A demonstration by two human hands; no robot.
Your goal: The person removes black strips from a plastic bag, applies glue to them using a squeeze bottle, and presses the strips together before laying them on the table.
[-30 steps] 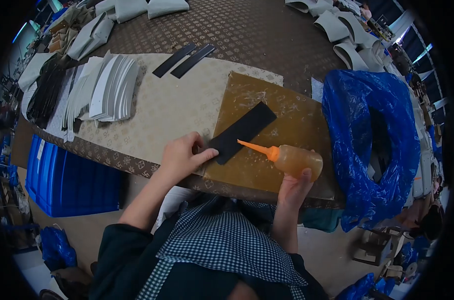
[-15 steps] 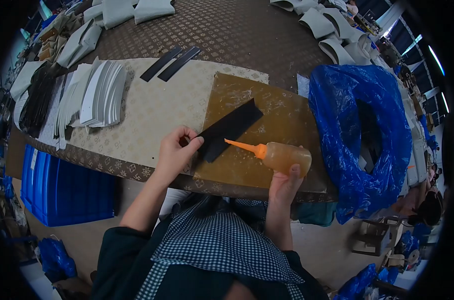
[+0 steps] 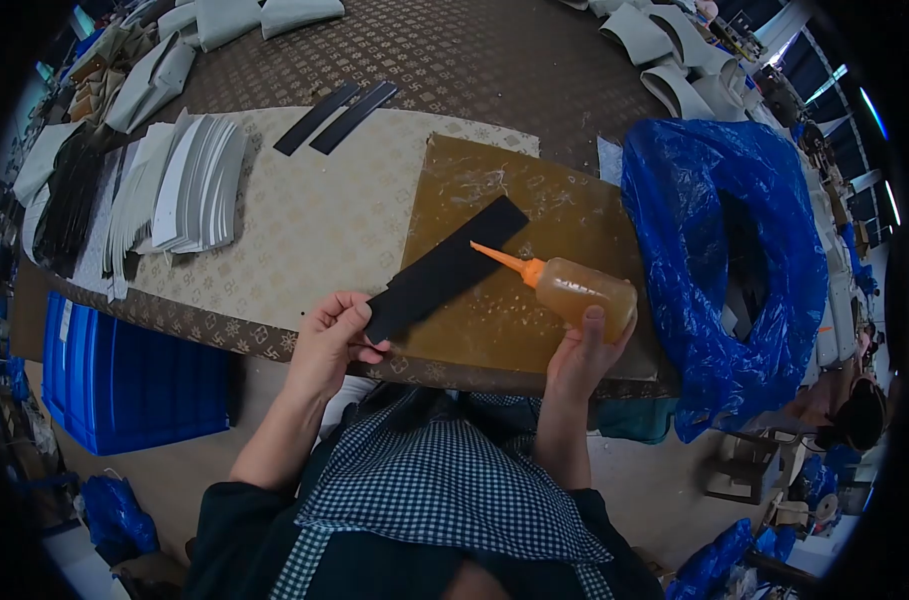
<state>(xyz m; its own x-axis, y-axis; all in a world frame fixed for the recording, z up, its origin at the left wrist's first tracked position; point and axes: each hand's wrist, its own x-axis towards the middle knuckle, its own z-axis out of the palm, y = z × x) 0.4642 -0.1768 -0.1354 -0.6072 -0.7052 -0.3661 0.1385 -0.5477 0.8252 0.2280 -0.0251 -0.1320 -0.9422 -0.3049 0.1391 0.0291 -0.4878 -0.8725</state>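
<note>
A black strip [image 3: 444, 268] lies slanted across the amber mat [image 3: 574, 215], its lower left end pinched between the thumb and fingers of my left hand [image 3: 334, 340]. In my right hand [image 3: 586, 355] is a squeeze bottle [image 3: 586, 292] of cloudy amber plastic, tilted with its orange nozzle [image 3: 502, 257] pointing up and left. The nozzle tip is over or against the strip's right part; contact cannot be told. Two narrow dark strips [image 3: 316, 118] [image 3: 354, 117] rest side by side on the patterned light sheet [image 3: 304, 210] further back.
Stacked white pieces [image 3: 196, 185] and black pieces [image 3: 69, 205] stand at the left of the table. A blue plastic bag [image 3: 674, 260] sits at the right edge. Grey folded pieces [image 3: 639, 35] lie at the back. A blue crate [image 3: 139, 385] is below the table.
My left hand has moved down and left, and the black piece now lies flatter and wider in view. The bottle in my right hand has shifted slightly right, its nozzle now at the strip.
</note>
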